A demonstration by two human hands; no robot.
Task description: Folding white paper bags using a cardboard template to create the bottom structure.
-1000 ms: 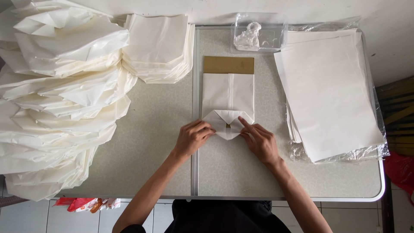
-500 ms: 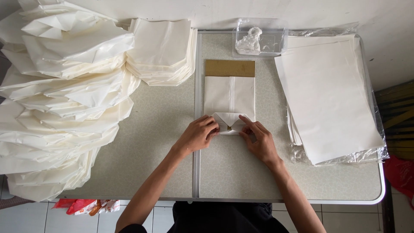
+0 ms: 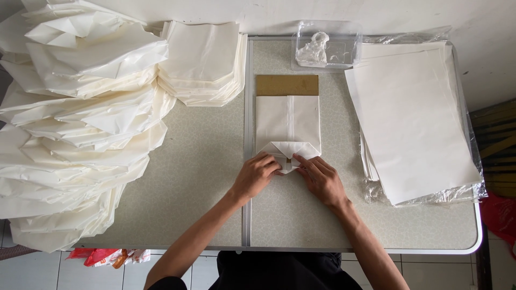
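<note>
Both the left hand (image 3: 259, 174) and right hand (image 3: 322, 180) press flat, fingers closed onto the folded bottom flaps of the white paper bag (image 3: 288, 126) mid-worktop (image 3: 204, 182), pinning the creases against its brown cardboard insert (image 3: 287, 85).

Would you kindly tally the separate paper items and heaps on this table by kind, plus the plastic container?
Paper bag being folded: 1
Brown card template: 1
Flat sheet stack: 1
Folded bag stack: 1
Opened bag heap: 1
Clear plastic container: 1
Total: 6
</note>
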